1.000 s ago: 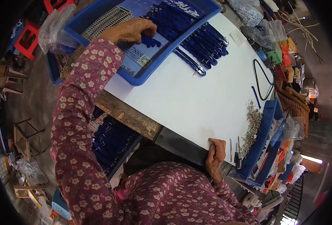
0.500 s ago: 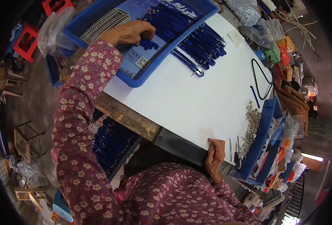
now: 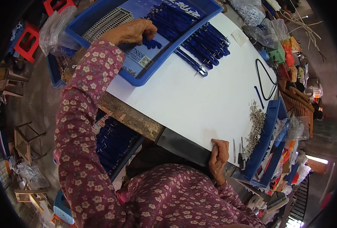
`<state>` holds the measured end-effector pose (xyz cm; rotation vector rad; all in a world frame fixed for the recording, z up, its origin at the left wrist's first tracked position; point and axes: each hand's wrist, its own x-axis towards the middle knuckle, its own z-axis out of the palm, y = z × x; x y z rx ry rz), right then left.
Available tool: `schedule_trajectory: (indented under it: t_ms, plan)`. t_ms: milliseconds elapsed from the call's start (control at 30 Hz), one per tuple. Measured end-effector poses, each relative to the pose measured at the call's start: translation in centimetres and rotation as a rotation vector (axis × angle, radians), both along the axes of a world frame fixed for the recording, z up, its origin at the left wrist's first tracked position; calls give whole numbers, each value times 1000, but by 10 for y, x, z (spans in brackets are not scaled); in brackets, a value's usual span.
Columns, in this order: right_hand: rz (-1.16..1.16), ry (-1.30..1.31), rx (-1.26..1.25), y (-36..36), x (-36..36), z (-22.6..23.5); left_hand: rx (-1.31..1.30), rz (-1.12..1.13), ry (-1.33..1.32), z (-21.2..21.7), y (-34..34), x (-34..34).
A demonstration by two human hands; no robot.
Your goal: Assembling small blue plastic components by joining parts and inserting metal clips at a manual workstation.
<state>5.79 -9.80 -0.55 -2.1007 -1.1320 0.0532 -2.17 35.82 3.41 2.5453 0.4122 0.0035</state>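
My left hand (image 3: 130,32) reaches into a blue plastic tray (image 3: 139,81) at the far left, its fingers curled down on small dark blue pieces (image 3: 152,43). The thumb side is hidden. More slim dark blue pieces (image 3: 172,22) lie bunched in the tray, on a printed sheet with a building picture. Several blue pieces with silvery metal ends (image 3: 206,45) lie in a row on the white tabletop, to the right of the tray. My right hand (image 3: 218,157) rests at the table's near edge, fingers bent together, with nothing visible in them.
A heap of small metal parts (image 3: 256,123) lies beside a blue bin (image 3: 267,140) on the right. Thin tools (image 3: 241,152) lie near my right hand. A black cord loop (image 3: 266,79) sits at the right edge. Below the table, another container holds blue pieces (image 3: 115,146).
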Motion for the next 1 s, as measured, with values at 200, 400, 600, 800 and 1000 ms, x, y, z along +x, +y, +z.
schedule_trajectory:
  t_ms: [200, 400, 600, 800, 1000]
  plan:
    - [-12, -1, 1, 0, 1, -1, -56, 18, -40, -3, 2, 3]
    - [-8, 6, 2, -1, 1, -1, -52, 49, -73, -2, 1, 0]
    - [-7, -10, 4, 0, 1, -1, -22, 50, -24, 6, -4, 1]
    - [-4, 11, 4, 0, 0, 2, 30, 41, -67, 2, -1, -2]
    - [-2, 33, 4, 1, -1, 5, 29, 74, -16, 9, -5, -3]
